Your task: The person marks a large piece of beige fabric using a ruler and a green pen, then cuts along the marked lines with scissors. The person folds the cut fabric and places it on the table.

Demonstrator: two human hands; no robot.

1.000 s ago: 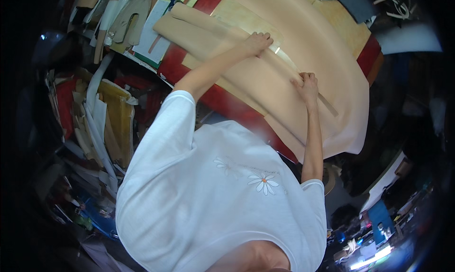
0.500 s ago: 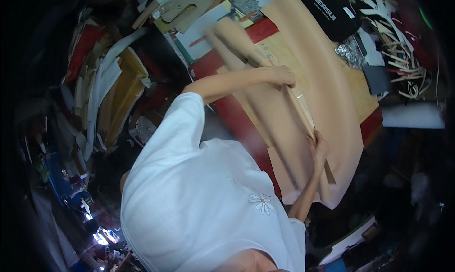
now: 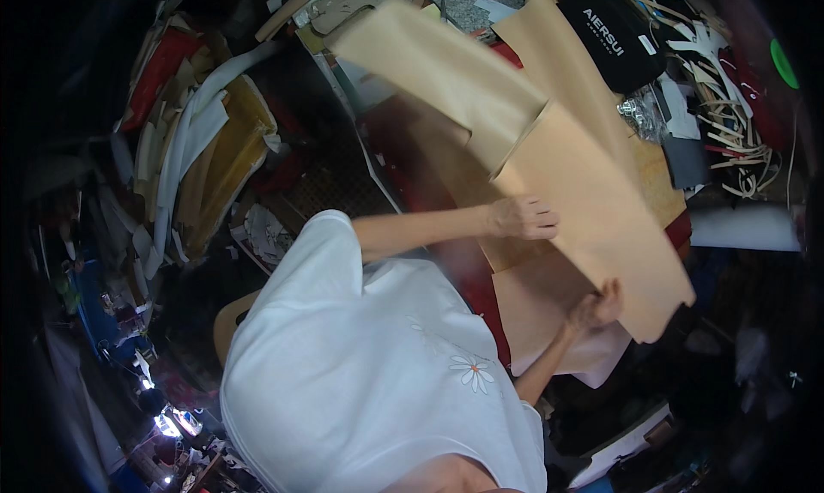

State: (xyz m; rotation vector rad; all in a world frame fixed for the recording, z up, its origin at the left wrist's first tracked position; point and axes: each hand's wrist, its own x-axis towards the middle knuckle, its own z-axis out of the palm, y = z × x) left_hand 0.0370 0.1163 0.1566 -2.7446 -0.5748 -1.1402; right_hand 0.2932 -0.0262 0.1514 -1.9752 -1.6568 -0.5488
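Left hand (image 3: 524,217) curled, right hand (image 3: 598,307) loosely open; both at tan sheet (image 3: 571,171)

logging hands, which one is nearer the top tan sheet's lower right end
The right hand; the left hand is farther up along the top tan sheet.

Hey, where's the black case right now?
In the head view, the black case is at upper right, beside a tan sheet and just above some crumpled clear plastic.
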